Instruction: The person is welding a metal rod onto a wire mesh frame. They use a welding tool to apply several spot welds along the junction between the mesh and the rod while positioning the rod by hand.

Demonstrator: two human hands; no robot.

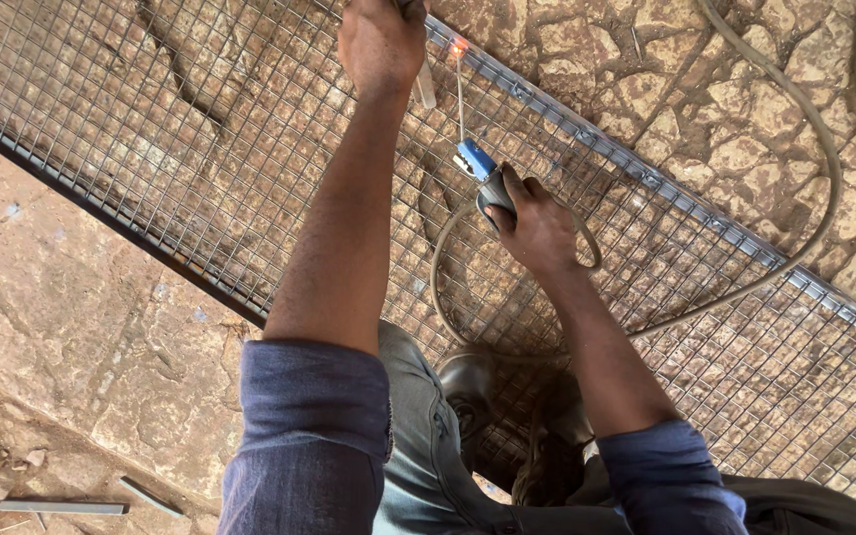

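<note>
Two hands: right hand (pixel 537 230) closed round one electrode holder (pixel 482 174); left hand (pixel 380 42) gripping one wire mesh panel (pixel 151 129)

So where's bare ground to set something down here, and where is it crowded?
Free: the stone floor at lower left, between the mesh panel's dark edge and the metal strips. Also the cracked stone at upper right, inside the cable loop. Crowded: mid-panel, where the right hand holds the electrode holder and the left hand grips the frame.
</note>
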